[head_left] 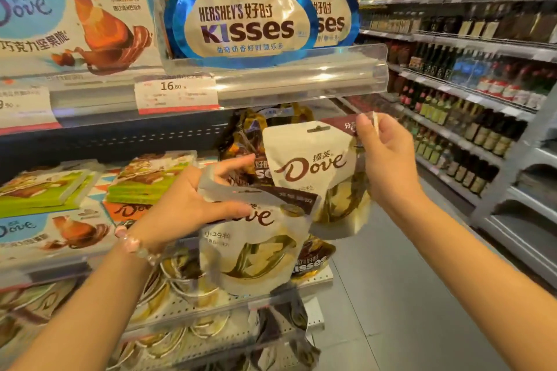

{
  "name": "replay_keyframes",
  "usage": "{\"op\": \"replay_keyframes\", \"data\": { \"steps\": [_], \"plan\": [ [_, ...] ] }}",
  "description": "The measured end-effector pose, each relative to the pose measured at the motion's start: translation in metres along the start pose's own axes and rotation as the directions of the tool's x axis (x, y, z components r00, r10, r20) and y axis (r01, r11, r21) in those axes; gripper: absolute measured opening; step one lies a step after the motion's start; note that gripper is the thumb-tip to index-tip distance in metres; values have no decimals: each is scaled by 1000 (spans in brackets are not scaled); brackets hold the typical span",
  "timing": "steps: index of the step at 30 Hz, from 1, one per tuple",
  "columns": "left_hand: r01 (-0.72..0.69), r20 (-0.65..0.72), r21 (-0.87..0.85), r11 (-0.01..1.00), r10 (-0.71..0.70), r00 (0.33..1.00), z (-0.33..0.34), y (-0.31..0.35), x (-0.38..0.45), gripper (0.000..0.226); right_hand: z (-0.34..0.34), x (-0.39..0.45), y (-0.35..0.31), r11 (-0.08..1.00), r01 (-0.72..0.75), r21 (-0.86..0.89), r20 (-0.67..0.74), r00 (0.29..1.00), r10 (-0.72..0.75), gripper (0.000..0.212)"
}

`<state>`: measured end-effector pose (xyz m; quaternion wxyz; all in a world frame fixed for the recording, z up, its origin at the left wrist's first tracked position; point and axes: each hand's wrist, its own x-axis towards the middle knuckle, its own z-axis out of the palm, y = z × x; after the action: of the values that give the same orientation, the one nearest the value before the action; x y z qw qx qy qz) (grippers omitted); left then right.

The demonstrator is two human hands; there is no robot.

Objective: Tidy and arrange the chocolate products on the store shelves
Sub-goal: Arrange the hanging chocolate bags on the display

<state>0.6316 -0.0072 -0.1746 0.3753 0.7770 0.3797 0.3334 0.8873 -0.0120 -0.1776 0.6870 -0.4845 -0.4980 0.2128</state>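
L hand (184, 205) fingers grip lower Dove pouch (256, 247); R hand (382, 153) fingers pinch upper Dove pouch (316, 166).

Two bare forearms reach forward; left hand (184, 205) grips with thumb on top, right hand (387, 159) pinches, raised higher.

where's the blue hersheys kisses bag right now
In the head view, the blue Hershey's Kisses bag stands on the top shelf, upper centre, right of the Dove box, above the 16.80 price tag.
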Motion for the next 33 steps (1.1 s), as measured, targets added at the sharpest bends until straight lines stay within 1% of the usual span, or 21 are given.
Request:
{"op": "replay_keyframes", "data": {
  "steps": [1,2,3,5,7,10,12,14,16,18,21,22,23,25,27,28,29,30,31,33],
  "plan": [
    [19,-5,-7,1000,-19,1000,6,-2,1,70,3,-4,2,1000,7,5,30,1000,-7,18],
    [42,-13,-22,999,-42,999,12,-3,2,73,6,-8,4,1000,3,15,59,998,-4,18],
    [63,-28,-53,997,-65,997,18,-5,2,71,8,-12,5,999,-14,37,88,996,11,17],
    [59,-61,-101,993,-66,996,28,-9,1,54,13,-19,10,993,-64,99,150,988,49,15],
    [52,-105,-86,995,-60,993,36,-11,0,37,16,-27,15,976,-116,187,228,971,72,15],
    [114,-159,-157,981,-139,977,42,-16,-4,29,17,-34,21,950,-186,251,324,941,98,14],
    [140,-202,-242,960,-191,961,43,-22,-5,29,15,-35,25,943,-216,254,388,916,105,15],
    [138,-253,-309,941,-222,942,43,-26,-7,27,11,-34,30,959,-182,218,441,895,70,14],
    [137,-313,-356,924,-256,915,44,-31,-9,27,7,-31,37,976,-135,172,480,876,36,7],
    [132,-374,-360,924,-273,886,41,-37,-11,27,3,-30,44,981,-136,139,519,853,45,9],
    [147,-447,-247,958,-247,859,34,-44,-17,23,-4,-35,56,969,-227,94,541,829,141,19],
    [154,-466,-205,966,-235,853,32,-46,-19,18,-7,-37,62,963,-262,61,539,821,189,21],
    [155,-477,-177,972,-223,850,32,-47,-21,19,-11,-39,70,955,-297,16,541,806,241,22],
    [150,-480,-181,972,-220,849,31,-49,-25,25,-21,-43,95,933,-331,-143,569,743,351,16],
    [160,-477,-166,973,-221,851,29,-51,-28,24,-28,-46,128,876,-285,-390,585,658,475,9],
    [157,-472,-154,975,-212,856,28,-52,-29,24,-31,-48,145,823,-236,-517,569,623,537,9],
    [153,-467,-147,977,-205,860,28,-54,-30,27,-32,-51,161,755,-174,-632,538,602,590,10],
    [151,-466,-141,978,-200,862,28,-55,-32,31,-32,-54,175,680,-110,-725,492,607,624,13],
    [155,-468,-138,978,-203,860,29,-57,-34,33,-31,-57,187,610,-65,-790,439,635,636,16],
    [190,-474,-139,972,-234,849,30,-60,-39,34,-26,-61,207,519,-63,-852,337,694,636,24]
  ]
}}
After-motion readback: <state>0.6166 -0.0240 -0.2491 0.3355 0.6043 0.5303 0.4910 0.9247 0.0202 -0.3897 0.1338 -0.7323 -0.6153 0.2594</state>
